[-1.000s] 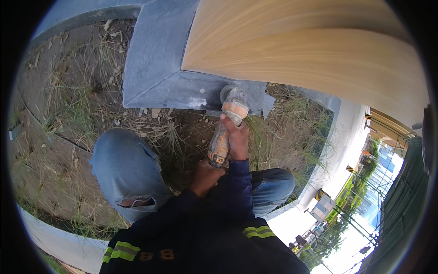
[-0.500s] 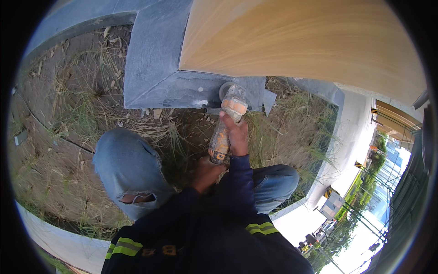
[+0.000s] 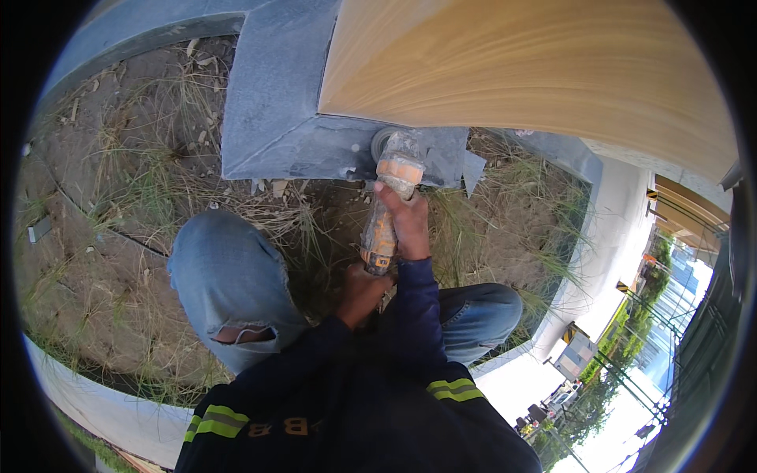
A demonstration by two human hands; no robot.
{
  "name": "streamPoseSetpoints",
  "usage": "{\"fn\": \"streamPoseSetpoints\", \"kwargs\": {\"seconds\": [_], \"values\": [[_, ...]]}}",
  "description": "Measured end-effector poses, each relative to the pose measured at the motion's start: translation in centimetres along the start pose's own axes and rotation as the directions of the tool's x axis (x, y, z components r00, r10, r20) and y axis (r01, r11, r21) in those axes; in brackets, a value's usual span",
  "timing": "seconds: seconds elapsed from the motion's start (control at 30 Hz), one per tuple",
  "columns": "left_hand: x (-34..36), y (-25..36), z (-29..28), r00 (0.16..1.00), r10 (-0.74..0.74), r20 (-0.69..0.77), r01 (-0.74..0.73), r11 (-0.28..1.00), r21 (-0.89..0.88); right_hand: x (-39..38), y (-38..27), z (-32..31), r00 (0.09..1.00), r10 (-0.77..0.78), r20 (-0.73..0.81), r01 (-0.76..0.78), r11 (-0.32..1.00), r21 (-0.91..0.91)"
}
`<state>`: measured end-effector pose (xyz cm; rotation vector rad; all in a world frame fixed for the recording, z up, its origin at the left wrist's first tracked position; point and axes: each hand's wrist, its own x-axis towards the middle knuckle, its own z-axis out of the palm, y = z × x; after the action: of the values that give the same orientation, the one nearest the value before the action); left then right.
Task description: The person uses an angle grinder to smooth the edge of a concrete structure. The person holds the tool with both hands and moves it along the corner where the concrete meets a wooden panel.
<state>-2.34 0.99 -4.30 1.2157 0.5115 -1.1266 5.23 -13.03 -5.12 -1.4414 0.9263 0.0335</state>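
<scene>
A dusty orange angle grinder [image 3: 380, 236] is held in front of me, its round disc [image 3: 382, 142] against the grey stone slab [image 3: 272, 146] near the slab's front edge. My right hand [image 3: 408, 225] wraps round the tool's body just behind its head, the thumb lying along it. Lower down, my left hand [image 3: 363, 293] is closed round the rear end of the grinder. Dust coats the tool's head, which hides part of the disc. Dark, wet-looking or shaded patches show on the slab beside the disc.
A tan, grained wall panel [image 3: 505, 63] rises from behind the slab. Dry grass [image 3: 158, 173] and soil lie around my knees, with a dark cable [image 3: 87, 213] on the left. A loose triangular grey piece [image 3: 473, 169] stands at the slab's right end. A white kerb wall [image 3: 576, 268] curves along the right.
The grinder's head has moved a little to the left along the slab, and both hands have gone with it. The view has also shifted slightly.
</scene>
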Motion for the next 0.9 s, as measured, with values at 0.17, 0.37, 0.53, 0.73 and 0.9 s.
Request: {"fn": "streamPoseSetpoints", "kwargs": {"seconds": [0.17,0.37,0.53,0.73,0.9], "values": [[-0.3,1.1,0.3,0.997,0.068,-0.021,-0.068,0.998,0.009,0.6,0.0,0.0,0.999,0.031,0.005,-0.031,0.999,-0.031],[0.0,0.6,0.2,0.999,0.033,0.032,-0.034,0.999,0.023,0.2,-0.3,-0.1,1.0,0.025,0.002,-0.025,1.0,0.01],[0.2,0.4,-0.1,1.0,-0.024,0.004,0.024,0.998,-0.053,0.1,-1.2,1.0,0.998,0.036,0.042,-0.035,0.999,-0.012],[0.2,0.4,0.1,0.999,-0.042,0.025,0.042,0.999,-0.005,0.0,-0.6,0.2,1.0,0.027,0.003,-0.027,0.999,0.043],[0.4,-0.1,0.3,1.0,0.011,-0.025,-0.012,0.999,-0.049,0.0,-1.1,0.9,0.997,0.058,0.045,-0.06,0.997,0.04]]}}
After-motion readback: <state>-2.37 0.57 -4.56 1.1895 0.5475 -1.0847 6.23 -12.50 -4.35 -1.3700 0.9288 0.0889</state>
